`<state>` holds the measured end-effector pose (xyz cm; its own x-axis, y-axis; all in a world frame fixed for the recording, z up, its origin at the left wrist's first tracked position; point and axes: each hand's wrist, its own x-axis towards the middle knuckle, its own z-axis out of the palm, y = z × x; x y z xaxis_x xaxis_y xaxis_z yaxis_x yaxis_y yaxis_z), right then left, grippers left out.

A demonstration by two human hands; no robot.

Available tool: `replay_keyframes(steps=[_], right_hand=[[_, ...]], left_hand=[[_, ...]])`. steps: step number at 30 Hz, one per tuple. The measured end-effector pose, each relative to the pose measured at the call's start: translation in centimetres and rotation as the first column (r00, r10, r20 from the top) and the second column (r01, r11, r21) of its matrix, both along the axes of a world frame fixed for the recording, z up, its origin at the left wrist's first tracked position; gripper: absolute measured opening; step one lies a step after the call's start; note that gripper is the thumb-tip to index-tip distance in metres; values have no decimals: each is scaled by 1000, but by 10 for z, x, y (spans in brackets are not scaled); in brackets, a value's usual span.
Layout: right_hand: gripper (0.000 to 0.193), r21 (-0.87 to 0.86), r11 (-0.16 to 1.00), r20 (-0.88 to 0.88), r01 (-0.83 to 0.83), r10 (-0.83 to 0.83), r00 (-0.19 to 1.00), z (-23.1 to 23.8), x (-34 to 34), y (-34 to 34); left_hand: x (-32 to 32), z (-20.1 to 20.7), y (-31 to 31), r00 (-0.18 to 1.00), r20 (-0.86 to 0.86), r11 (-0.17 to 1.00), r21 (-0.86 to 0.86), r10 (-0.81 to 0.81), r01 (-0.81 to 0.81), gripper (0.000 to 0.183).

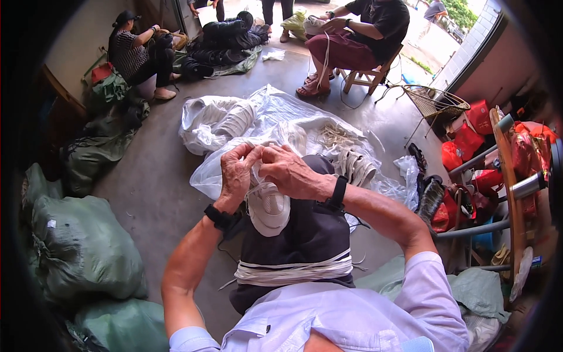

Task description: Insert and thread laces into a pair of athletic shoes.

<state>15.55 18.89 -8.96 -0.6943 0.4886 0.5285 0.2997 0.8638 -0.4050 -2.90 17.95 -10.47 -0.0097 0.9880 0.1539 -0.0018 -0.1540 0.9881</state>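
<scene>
A white sneaker [270, 212] with a mesh toe rests over my dark-trousered lap, its toe toward me. Above its opening, my left hand [236, 173] and my right hand [293, 171] meet with thumbs and forefingers pinched together. A thin white shoelace runs at their fingertips; its exact path is partly hidden by the fingers. The back of the shoe is covered by my right hand. Across my thighs lies a bundle of loose white laces [293, 271]. Just beyond my hands, clear plastic sheeting [275, 105] spreads over the floor.
Stacked white shoes [226, 120] and more shoes [355, 166] lie on the plastic. Green sacks [85, 246] stand at left; red bags [469, 141], a wooden frame and a wire chair [437, 100] are at right. Several people work farther off, beside black shoes [226, 47].
</scene>
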Motion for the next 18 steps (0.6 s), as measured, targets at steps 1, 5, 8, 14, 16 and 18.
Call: replay_keyframes(steps=[1, 5, 8, 14, 16, 18], right_hand=[[15, 20, 1000, 30, 3, -4, 1000, -5, 0, -1], [15, 45, 999, 11, -12, 12, 1000, -15, -3, 0], [23, 88, 996, 41, 32, -35, 999, -13, -6, -2], [11, 97, 975, 28, 201, -204, 979, 14, 44, -7], [12, 68, 929, -14, 363, -363, 932, 26, 90, 4], [9, 45, 842, -29, 537, -537, 843, 36, 143, 20]], left_hand=[[0, 1, 1, 1000, 0, 1000, 9, -11, 11, 17], [-6, 5, 2, 996, -21, 996, 14, -83, 83, 15], [-11, 8, 3, 991, -18, 991, 3, -132, 132, 17], [-19, 10, 8, 987, -37, 986, -58, -157, 155, 18], [-20, 9, 7, 987, -19, 986, -50, -162, 161, 18], [-22, 9, 8, 984, -13, 984, -35, -176, 176, 19]])
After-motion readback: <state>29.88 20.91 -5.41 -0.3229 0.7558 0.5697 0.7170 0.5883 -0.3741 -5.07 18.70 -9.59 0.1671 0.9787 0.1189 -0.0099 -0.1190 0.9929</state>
